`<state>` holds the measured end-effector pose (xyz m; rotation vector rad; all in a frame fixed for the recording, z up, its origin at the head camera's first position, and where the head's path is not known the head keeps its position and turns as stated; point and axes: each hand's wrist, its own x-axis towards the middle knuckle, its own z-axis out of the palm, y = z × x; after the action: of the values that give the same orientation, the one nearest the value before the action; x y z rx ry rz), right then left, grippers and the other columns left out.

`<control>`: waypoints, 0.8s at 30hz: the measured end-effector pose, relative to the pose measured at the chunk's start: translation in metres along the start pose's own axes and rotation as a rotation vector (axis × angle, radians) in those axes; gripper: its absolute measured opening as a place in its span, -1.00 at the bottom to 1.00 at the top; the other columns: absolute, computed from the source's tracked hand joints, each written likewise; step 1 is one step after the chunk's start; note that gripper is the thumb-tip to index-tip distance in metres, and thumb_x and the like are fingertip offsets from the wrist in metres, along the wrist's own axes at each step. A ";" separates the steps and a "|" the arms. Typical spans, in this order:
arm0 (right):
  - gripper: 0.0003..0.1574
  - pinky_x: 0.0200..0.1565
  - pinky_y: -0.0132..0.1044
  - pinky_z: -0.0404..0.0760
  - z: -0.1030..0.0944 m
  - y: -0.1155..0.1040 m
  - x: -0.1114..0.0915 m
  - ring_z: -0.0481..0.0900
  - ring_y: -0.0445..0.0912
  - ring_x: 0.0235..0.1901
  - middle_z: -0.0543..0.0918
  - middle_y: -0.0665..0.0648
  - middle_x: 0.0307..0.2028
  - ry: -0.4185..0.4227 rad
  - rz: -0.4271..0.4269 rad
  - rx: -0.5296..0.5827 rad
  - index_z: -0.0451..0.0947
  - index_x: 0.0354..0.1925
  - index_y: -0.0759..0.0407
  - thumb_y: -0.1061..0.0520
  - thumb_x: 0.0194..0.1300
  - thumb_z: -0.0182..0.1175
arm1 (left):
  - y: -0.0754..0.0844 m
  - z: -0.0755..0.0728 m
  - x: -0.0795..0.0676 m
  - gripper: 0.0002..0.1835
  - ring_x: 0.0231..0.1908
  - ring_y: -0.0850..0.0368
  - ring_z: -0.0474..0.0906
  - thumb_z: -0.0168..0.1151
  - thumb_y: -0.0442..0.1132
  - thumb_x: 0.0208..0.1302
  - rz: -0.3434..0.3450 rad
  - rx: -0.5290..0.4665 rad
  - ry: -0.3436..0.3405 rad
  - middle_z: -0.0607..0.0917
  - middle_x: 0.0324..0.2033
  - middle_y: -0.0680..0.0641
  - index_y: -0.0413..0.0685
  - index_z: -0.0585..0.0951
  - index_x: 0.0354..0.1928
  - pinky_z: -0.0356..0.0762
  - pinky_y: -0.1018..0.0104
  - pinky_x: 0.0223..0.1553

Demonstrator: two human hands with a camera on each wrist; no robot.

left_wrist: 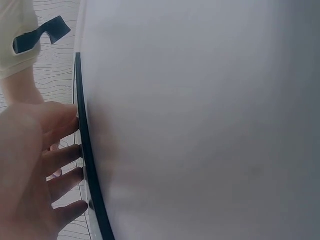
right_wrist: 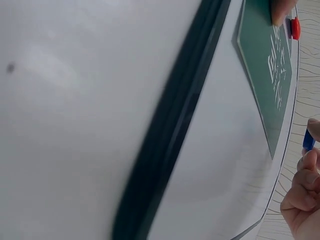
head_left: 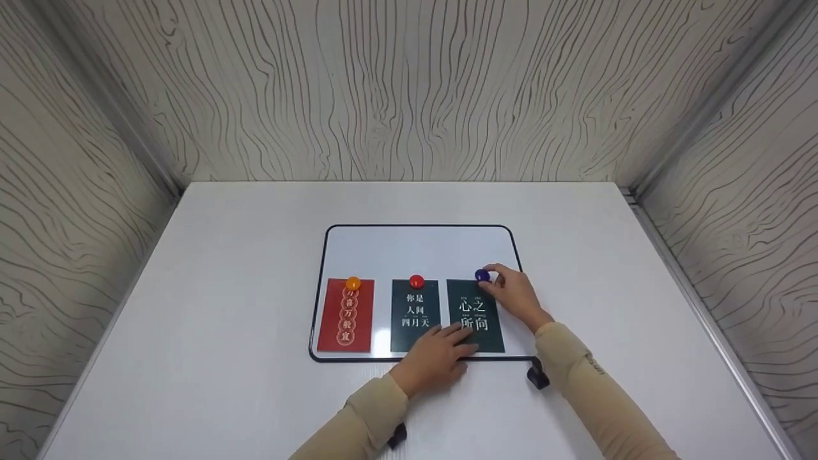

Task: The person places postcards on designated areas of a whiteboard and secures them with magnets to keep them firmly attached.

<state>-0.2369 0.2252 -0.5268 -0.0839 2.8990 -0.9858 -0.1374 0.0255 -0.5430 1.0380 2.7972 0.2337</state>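
Observation:
My right hand (head_left: pixel 513 294) pinches a blue round magnet (head_left: pixel 482 275) between thumb and forefinger, at the top edge of the right-hand dark green card (head_left: pixel 455 292). In the right wrist view the blue magnet (right_wrist: pixel 308 141) shows between the fingertips. My left hand (head_left: pixel 438 358) lies with its fingers spread over the lower part of that same card. All the cards lie on a white board (head_left: pixel 422 249) with a dark rim. Beside it, a second green card (head_left: pixel 415 335) carries a red magnet (head_left: pixel 416 282) at its top.
A red card (head_left: pixel 329 319) lies at the board's left with an orange magnet (head_left: pixel 353 283) on its top edge. The board rests on a white table (head_left: pixel 243 287). Wood-grain-patterned walls (head_left: pixel 383 89) stand behind and to both sides.

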 end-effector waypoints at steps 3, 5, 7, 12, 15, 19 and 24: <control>-0.53 -0.41 -0.43 0.38 0.002 -0.002 0.000 0.43 -0.13 -0.42 0.56 0.13 -0.39 -0.002 -0.001 -0.009 0.50 0.16 0.13 0.08 0.30 0.23 | 0.000 0.000 0.000 -0.56 0.47 0.15 0.20 0.01 0.04 0.41 0.000 -0.003 -0.001 0.32 0.43 0.17 0.40 0.41 0.31 0.24 0.13 0.47; -0.54 -0.41 -0.43 0.37 0.004 -0.003 0.001 0.43 -0.13 -0.42 0.57 0.13 -0.39 -0.002 -0.002 -0.007 0.51 0.15 0.13 0.08 0.30 0.23 | 0.000 0.000 0.000 -0.56 0.47 0.15 0.20 0.01 0.04 0.41 0.002 0.000 0.001 0.32 0.43 0.16 0.39 0.42 0.31 0.25 0.13 0.47; -0.53 -0.41 -0.43 0.37 0.005 -0.004 0.001 0.43 -0.13 -0.42 0.57 0.12 -0.39 0.000 -0.006 -0.004 0.51 0.15 0.14 0.08 0.30 0.24 | 0.000 0.000 0.000 -0.57 0.46 0.15 0.21 0.01 0.03 0.41 0.006 0.005 0.004 0.33 0.43 0.16 0.38 0.42 0.31 0.25 0.12 0.46; -0.52 -0.42 -0.42 0.32 0.008 -0.006 0.002 0.40 -0.14 -0.46 0.55 0.10 -0.44 0.015 -0.016 -0.024 0.52 0.15 0.15 0.08 0.28 0.25 | 0.000 0.000 0.000 -0.57 0.45 0.17 0.23 0.02 0.03 0.41 0.004 0.012 0.012 0.37 0.41 0.16 0.39 0.43 0.30 0.27 0.15 0.46; -0.52 -0.42 -0.41 0.32 0.009 -0.007 0.003 0.39 -0.15 -0.47 0.55 0.10 -0.46 0.014 -0.017 -0.034 0.52 0.15 0.14 0.07 0.28 0.25 | 0.001 -0.001 0.000 -0.58 0.45 0.18 0.24 0.02 0.03 0.42 0.001 0.016 0.010 0.38 0.40 0.16 0.39 0.43 0.30 0.28 0.16 0.45; -0.51 -0.41 -0.40 0.33 0.010 -0.007 0.003 0.41 -0.15 -0.47 0.57 0.11 -0.44 -0.005 -0.013 -0.032 0.51 0.16 0.13 0.06 0.29 0.24 | 0.001 0.000 0.000 -0.57 0.45 0.18 0.23 0.03 0.03 0.42 0.003 0.015 0.007 0.37 0.41 0.16 0.40 0.42 0.30 0.27 0.16 0.46; -0.51 -0.39 -0.38 0.36 0.012 -0.008 0.003 0.42 -0.14 -0.44 0.58 0.11 -0.41 -0.016 -0.011 -0.014 0.50 0.17 0.12 0.05 0.30 0.23 | 0.000 0.002 0.001 -0.57 0.46 0.17 0.21 0.02 0.02 0.42 0.001 -0.004 0.003 0.35 0.42 0.16 0.39 0.41 0.31 0.25 0.15 0.47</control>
<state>-0.2389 0.2110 -0.5318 -0.1079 2.8941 -0.9619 -0.1376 0.0260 -0.5447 1.0386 2.7980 0.2412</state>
